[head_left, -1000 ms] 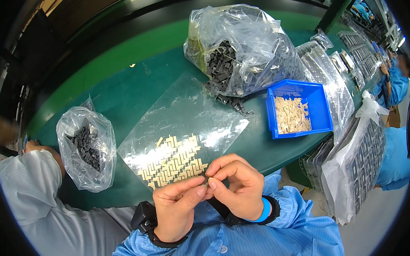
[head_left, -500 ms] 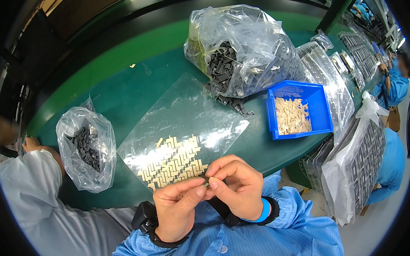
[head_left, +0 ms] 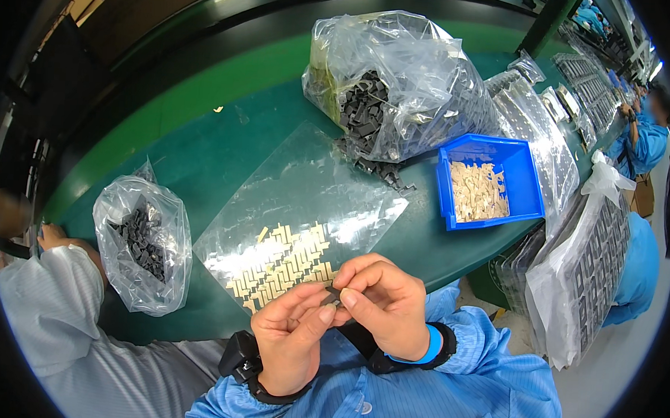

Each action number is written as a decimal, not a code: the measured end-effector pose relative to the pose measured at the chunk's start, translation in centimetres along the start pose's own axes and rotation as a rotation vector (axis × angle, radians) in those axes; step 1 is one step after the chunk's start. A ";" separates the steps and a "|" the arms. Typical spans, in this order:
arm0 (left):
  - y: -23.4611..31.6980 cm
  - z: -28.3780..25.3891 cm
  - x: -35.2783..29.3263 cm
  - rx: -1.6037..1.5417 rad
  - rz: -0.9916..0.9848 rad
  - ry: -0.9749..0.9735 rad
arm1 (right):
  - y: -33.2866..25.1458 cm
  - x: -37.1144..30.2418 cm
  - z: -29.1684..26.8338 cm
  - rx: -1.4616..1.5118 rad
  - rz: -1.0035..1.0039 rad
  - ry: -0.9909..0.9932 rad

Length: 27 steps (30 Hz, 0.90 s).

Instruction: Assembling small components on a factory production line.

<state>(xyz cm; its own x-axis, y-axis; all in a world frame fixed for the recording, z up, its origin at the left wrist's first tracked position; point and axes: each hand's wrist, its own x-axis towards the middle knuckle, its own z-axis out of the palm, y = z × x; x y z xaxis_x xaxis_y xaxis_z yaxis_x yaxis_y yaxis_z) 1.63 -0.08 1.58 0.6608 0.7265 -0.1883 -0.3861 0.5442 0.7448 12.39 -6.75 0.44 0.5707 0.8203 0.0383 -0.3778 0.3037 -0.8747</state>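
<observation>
Above a green table (head_left: pixel 158 145), left hand (head_left: pixel 290 341) and right hand (head_left: pixel 388 308) are pinching a dark part (head_left: pixel 333 294), probably steadying it.

At six o'clock our small dark part (head_left: pixel 333 291) looks matt; the plastic sheet (head_left: pixel 292 173), mid-dial, is glossy, the tabletop (head_left: pixel 188 143) at ten smooth. We see crinkled, shiny plastic in the large bag (head_left: pixel 423 78) at one and the smaller bag (head_left: pixel 168 291) at nine, smooth plastic in the blue bin (head_left: pixel 527 184) towards three, and woven cloth in our jacket (head_left: pixel 454 393) at five.
</observation>
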 end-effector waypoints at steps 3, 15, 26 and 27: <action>0.0 -0.1 0.0 -0.021 -0.016 -0.009 | 0.3 0.0 0.0 -0.030 -0.054 0.002; -0.2 -0.7 0.0 0.138 0.047 -0.010 | -0.2 0.6 -0.7 0.012 0.089 -0.109; 0.4 -1.3 0.6 0.337 0.242 -0.270 | -0.4 1.2 -1.6 0.357 0.416 -0.257; 0.4 -1.3 0.6 0.366 0.255 -0.264 | -0.4 1.2 -1.6 0.324 0.388 -0.305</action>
<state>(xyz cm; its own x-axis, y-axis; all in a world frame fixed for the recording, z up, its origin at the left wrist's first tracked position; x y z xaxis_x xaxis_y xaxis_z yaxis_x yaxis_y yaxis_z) 1.02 1.12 0.94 0.7332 0.6607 0.1607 -0.3367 0.1475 0.9300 14.36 -6.68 0.03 0.1287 0.9888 -0.0762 -0.7480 0.0463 -0.6620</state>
